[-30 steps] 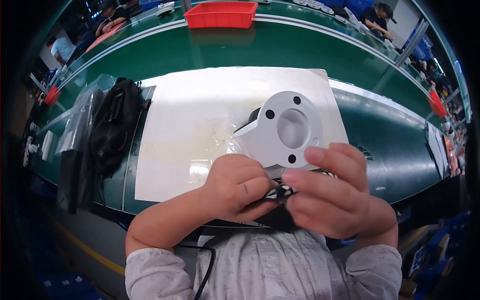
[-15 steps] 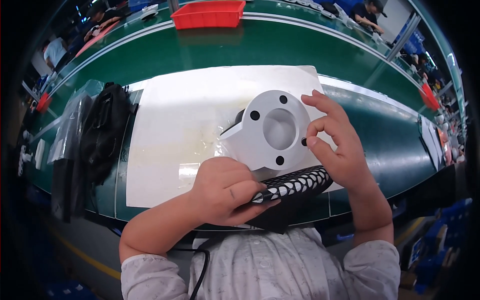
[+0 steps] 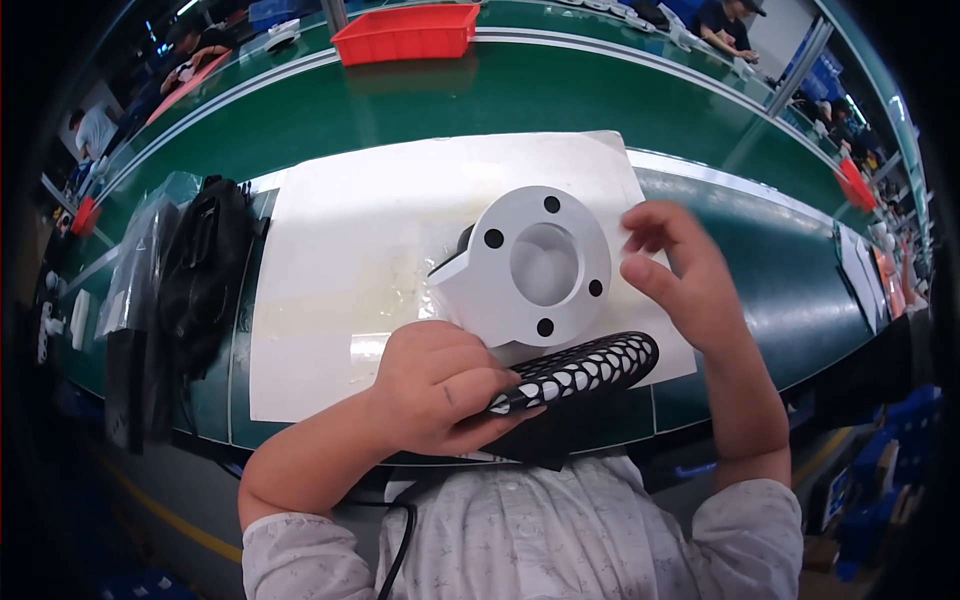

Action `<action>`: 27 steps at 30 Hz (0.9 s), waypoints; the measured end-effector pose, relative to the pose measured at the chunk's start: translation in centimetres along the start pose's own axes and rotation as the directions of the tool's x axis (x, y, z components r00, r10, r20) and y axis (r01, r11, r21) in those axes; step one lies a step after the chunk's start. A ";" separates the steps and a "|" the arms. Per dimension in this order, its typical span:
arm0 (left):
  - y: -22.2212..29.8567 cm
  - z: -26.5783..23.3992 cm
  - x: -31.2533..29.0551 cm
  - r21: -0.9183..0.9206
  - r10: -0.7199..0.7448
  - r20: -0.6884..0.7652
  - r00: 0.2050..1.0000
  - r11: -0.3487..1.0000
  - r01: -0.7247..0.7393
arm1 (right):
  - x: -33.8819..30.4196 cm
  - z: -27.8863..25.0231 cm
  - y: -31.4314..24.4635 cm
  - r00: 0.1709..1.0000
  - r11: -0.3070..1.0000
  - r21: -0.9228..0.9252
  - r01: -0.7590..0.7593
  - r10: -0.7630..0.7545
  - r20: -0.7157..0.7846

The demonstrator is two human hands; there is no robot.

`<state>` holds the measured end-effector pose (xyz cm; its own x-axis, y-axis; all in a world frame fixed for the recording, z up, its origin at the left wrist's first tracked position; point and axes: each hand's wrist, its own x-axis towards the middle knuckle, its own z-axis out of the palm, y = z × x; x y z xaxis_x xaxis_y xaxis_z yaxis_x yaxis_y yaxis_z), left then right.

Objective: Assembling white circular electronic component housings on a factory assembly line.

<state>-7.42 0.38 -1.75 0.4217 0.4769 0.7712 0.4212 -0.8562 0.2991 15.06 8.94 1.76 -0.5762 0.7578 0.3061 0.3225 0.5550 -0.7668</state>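
A white plastic housing (image 3: 480,290) with a round ring-shaped base lies on the white board (image 3: 330,220), base turned up. Several black round pads (image 3: 552,204) sit spaced around the ring. My left hand (image 3: 440,385) is closed on the left end of a curled black sheet (image 3: 585,372) with rows of white round spots, just in front of the housing. To the right of the ring, my right hand (image 3: 680,262) is raised with thumb and fingers apart. Nothing shows between them, and they do not touch the housing.
At left lie a black pouch (image 3: 203,270) and a clear plastic bag (image 3: 135,265). A red bin (image 3: 405,35) stands at the far side of the green table (image 3: 560,95). Papers (image 3: 862,275) lie at the right edge. Other people work in the background.
My right hand has drawn away from the pad on the ring's right side, and its thumb and fingers have parted. My left hand still holds the spotted sheet.
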 end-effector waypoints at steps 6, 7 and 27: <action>-0.4 0.1 -0.3 -0.114 -0.019 -0.098 0.995 0.993 0.008 | 2.3 0.8 -0.7 0.942 0.652 0.693 -0.308 0.309 0.128; -0.5 -0.3 -0.6 -0.112 -0.083 -0.041 0.996 0.991 0.078 | 3.4 -0.6 -0.7 0.951 0.633 0.724 -0.276 0.287 0.112; -4.2 0.5 -0.8 -0.554 -0.803 0.018 0.595 0.488 0.675 | 12.2 -9.3 29.5 0.877 0.770 -0.527 -0.360 0.086 -0.473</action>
<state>-9.07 3.72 -3.89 -0.0726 0.9753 0.2085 0.0457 -0.2056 0.9776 24.56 37.72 -11.87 -0.1223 0.8745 0.4693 0.8515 0.3354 -0.4030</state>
